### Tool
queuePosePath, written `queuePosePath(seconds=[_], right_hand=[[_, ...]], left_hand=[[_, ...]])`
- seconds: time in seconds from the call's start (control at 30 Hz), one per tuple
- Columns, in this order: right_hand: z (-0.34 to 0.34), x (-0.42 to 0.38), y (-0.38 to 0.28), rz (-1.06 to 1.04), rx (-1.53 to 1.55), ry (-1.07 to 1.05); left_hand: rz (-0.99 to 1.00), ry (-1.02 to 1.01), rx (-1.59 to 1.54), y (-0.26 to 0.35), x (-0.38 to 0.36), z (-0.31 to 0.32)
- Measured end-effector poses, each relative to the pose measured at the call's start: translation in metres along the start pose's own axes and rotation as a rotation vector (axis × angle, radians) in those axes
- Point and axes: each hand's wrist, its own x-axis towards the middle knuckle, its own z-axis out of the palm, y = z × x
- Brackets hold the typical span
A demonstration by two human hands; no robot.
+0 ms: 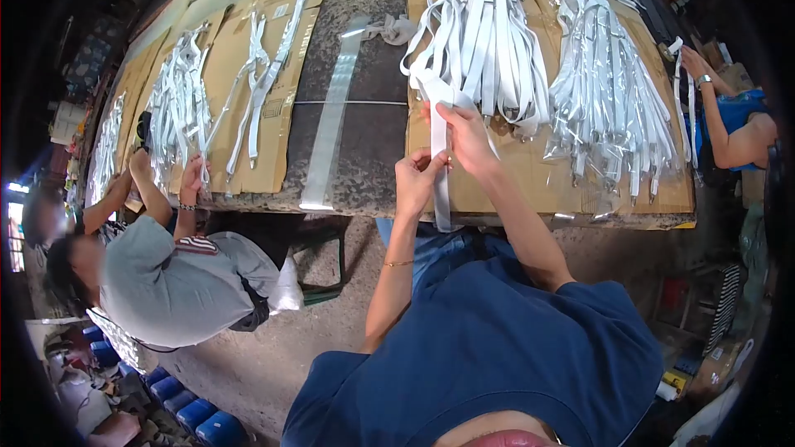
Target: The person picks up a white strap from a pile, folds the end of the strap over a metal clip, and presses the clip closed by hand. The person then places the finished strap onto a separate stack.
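Observation:
A white elastic strap (440, 136) hangs between my hands over the table's front edge. My left hand (420, 181) pinches it low down, near the edge of the cardboard. Higher up, my right hand (465, 134) grips the strap with thumb and fingers where it meets other white bands. Just beyond my hands, a thick bundle of white straps with metal clips (493, 41) lies on the cardboard (517, 182). To its right is a pile of straps in clear plastic (609, 91).
A long clear plastic strip (335, 120) lies on the dark table (364, 74). Straps (257, 99) rest on cardboard at the left, where a person in grey (178, 281) and another person work. A person in blue (729, 120) handles straps at the right. Blue containers (195, 415) stand on the floor.

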Motion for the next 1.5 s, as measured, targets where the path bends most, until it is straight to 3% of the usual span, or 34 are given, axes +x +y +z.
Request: queuePosePath(seconds=[0.13, 0.2, 0.27, 0.3, 0.37, 0.4, 0.47, 0.5, 0.57, 0.67, 0.7, 0.8, 0.87, 0.93, 1.0, 1.13, 1.27, 1.33, 1.37, 1.43, 1.5], right_hand=[[-0.034, 0.000, 0.004, 0.103, -0.287, -0.171], [-0.032, -0.017, -0.007, 0.039, -0.274, -0.200], [-0.024, -0.044, -0.060, -0.031, -1.046, -0.211], [-0.022, -0.039, -0.070, -0.040, -1.043, -0.216], [-0.029, -0.030, -0.085, -0.329, -1.051, -0.035], [-0.032, -0.015, -0.087, -0.323, -1.055, -0.012], [-0.033, 0.027, -0.087, 0.045, -1.083, -0.323], [-0.038, 0.032, -0.084, 0.024, -1.076, -0.312], [-0.038, 0.044, -0.080, -0.095, -0.911, -0.507], [-0.027, 0.026, -0.081, -0.151, -0.922, -0.440], [-0.024, 0.022, -0.082, -0.289, -0.935, -0.399], [-0.025, 0.004, -0.108, -0.306, -1.101, -0.350], [-0.036, -0.006, -0.114, -0.203, -1.013, -0.329], [-0.060, -0.018, -0.114, -0.046, -0.631, -0.382], [-0.084, -0.042, -0.118, -0.051, -0.709, -0.344], [-0.148, -0.081, -0.076, 0.098, -0.405, -0.278], [-0.162, -0.100, -0.034, 0.221, -0.187, -0.148], [-0.165, -0.095, -0.014, 0.205, -0.185, -0.111], [-0.170, -0.089, -0.010, 0.198, -0.190, -0.084], [-0.176, -0.068, -0.002, 0.207, -0.263, -0.091], [-0.169, -0.056, 0.001, 0.220, -0.312, -0.107]], left_hand=[[0.098, 0.107, -0.075, 0.020, 0.018, 0.014], [0.126, 0.130, -0.027, 0.031, 0.025, 0.016], [0.173, 0.149, -0.059, 0.036, 0.028, 0.015], [0.137, 0.088, -0.070, 0.042, 0.025, 0.014], [0.067, 0.002, -0.075, 0.039, 0.025, 0.016], [0.054, -0.017, -0.077, 0.034, 0.023, 0.019], [0.092, -0.111, -0.024, 0.032, 0.026, 0.025], [0.102, -0.111, 0.000, 0.030, 0.028, 0.026], [0.082, -0.011, 0.043, 0.037, 0.031, 0.027], [0.068, 0.046, -0.018, 0.045, 0.035, 0.031], [0.076, 0.073, -0.057, 0.050, 0.040, 0.035], [0.145, -0.010, -0.086, 0.061, 0.053, 0.047], [0.194, -0.008, -0.048, 0.072, 0.060, 0.054], [0.262, -0.028, -0.046, 0.092, 0.069, 0.062], [0.281, -0.052, 0.024, 0.120, 0.085, 0.071], [0.360, -0.148, 0.044, 0.164, 0.147, 0.108], [0.325, -0.227, 0.186, 0.161, 0.246, 0.150], [0.348, -0.261, 0.435, 0.153, 0.298, 0.169], [0.343, -0.243, 0.408, 0.139, 0.332, 0.178], [0.455, -0.311, 0.709, 0.113, 0.402, 0.181], [0.577, -0.226, 0.942, 0.087, 0.437, 0.181]])
